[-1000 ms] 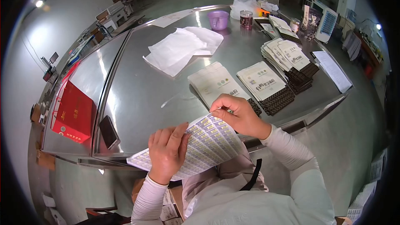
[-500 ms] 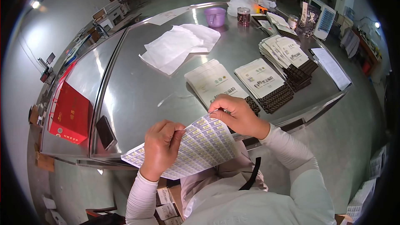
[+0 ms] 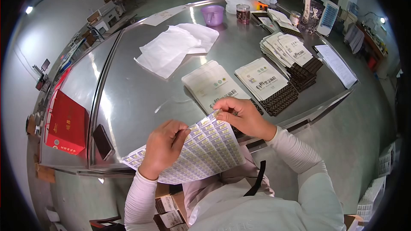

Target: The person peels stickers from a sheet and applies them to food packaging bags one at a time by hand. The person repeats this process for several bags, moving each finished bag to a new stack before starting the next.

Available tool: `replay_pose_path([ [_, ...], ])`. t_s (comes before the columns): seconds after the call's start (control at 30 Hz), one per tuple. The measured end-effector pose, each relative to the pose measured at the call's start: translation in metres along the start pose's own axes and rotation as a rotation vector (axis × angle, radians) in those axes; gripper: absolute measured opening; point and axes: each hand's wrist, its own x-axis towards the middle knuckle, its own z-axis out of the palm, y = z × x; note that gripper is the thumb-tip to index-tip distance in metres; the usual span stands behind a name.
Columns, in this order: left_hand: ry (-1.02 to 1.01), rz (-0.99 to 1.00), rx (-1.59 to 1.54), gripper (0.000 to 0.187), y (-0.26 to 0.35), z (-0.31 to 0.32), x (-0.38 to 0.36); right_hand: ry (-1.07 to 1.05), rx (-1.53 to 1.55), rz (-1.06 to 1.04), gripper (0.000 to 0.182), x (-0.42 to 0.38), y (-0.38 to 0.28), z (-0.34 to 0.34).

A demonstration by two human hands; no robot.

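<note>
A sheet of small printed stickers (image 3: 201, 154) hangs tilted in front of my body, over the table's near edge. My left hand (image 3: 165, 147) pinches its upper edge left of the middle, thumb against fingers. Near the upper right corner, my right hand (image 3: 244, 117) has thumb and fingers closed on the sheet. Just beyond the hands lies a stack of white printed pouches (image 3: 212, 83), its lower end partly hidden by my right hand. A second pouch stack (image 3: 263, 79) with dark patterned bottoms lies to its right.
On the metal table (image 3: 124, 111) are white cloth-like sheets (image 3: 171, 49), a purple cup (image 3: 212, 16), a jar (image 3: 242, 13), more pouches (image 3: 289, 51) and a paper (image 3: 336, 64). At left are a phone (image 3: 103, 142) and a red bag (image 3: 67, 122). A box of pouches (image 3: 171, 216) stands below.
My right fingers have shifted slightly at the sheet's corner, where the edge now shows bent up. My left hand stays on the upper edge. The whole view has moved slightly.
</note>
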Motion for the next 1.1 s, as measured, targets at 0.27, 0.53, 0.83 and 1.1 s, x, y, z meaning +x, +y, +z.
replay_pose_path([
  [0.27, -0.116, -0.102, -0.136, 0.006, -0.026, 0.013, 0.022, -0.043, -0.207, -0.058, 0.010, 0.010, 0.017, -0.010],
  [0.53, -0.231, -0.169, -0.294, 0.007, -0.066, 0.039, 0.040, 0.144, -0.155, 0.030, 0.010, 0.035, 0.051, -0.014],
  [0.83, -0.300, 0.146, -0.217, 0.007, -0.084, 0.069, 0.051, -0.172, -0.316, 0.306, 0.017, 0.093, 0.083, -0.023],
  [1.1, -0.315, 0.096, -0.240, 0.008, -0.085, 0.071, 0.048, -0.272, -0.421, 0.414, 0.015, 0.103, 0.082, -0.010],
])
